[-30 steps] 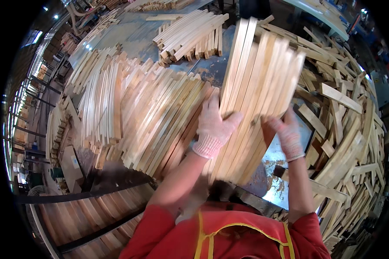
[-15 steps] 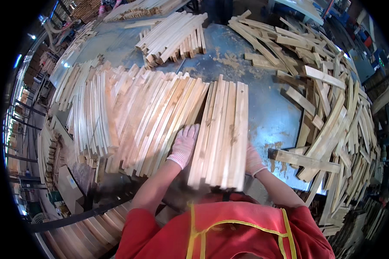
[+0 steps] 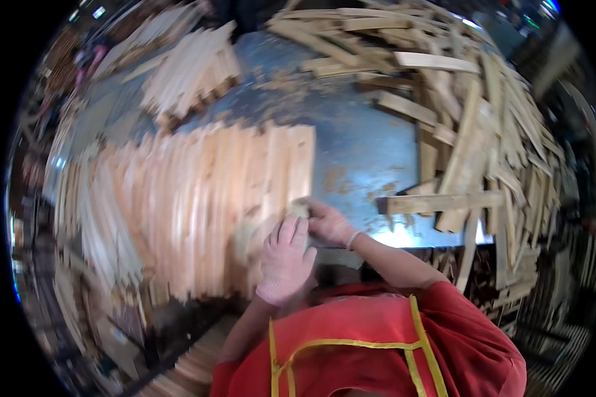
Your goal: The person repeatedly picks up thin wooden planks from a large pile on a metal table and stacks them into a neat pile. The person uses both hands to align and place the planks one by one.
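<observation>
A row of pale wooden slats (image 3: 245,192) lies side by side on the blue-grey metal table (image 3: 357,145), blurred by motion. My left hand (image 3: 285,258), in a light knitted glove, rests flat on the slats' near ends. Just right of it, my gloved right hand (image 3: 328,223) curls its fingers around the near corner of the rightmost slat. Both forearms come up from my red top with yellow trim.
More slats lie fanned out at the left (image 3: 99,212). A short stack of slats (image 3: 192,69) sits at the back left. A loose heap of offcuts (image 3: 483,132) fills the right side, and one board (image 3: 444,202) juts toward the middle.
The bundle I held raised in both hands has come down flat onto the table beside the left pile. My hands have slid to its near end, and the view has swung.
</observation>
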Demonstrator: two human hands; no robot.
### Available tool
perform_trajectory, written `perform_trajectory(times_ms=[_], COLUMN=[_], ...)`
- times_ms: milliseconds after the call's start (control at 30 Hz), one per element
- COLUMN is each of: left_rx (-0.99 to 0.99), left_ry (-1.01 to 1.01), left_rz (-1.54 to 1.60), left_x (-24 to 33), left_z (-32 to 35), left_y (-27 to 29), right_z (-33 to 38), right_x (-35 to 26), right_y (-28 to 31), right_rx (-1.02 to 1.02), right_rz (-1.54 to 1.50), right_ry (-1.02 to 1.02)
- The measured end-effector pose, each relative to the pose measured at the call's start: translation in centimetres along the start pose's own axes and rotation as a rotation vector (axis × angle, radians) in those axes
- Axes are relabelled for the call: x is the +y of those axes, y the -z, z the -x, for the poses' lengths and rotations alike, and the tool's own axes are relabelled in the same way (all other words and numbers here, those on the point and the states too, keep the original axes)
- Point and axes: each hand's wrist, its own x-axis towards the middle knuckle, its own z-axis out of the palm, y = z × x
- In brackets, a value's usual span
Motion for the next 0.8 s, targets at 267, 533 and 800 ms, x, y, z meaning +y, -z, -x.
perform_trajectory(times_ms=[267, 533, 800], left_rx=[0.147, -0.211, -0.148], left_ry=[-0.282, -0.494, 0.019], left_rz=[0.05, -0.24, 0.115], left_x=[12.2, 24.6, 19.1], left_z=[-7.7, -17.8, -12.0], left_y=[-8.7, -18.0, -11.6], right_z=[15.3, 34.5, 30.1], right_x=[-7.1, 7.7, 7.2], right_y=[19.1, 41.7, 36.0], right_rx=[0.607, 1.54, 1.166], right_rz=[0.316, -0.099, 0.142], right_ry=[0.186, 0.153, -0.032])
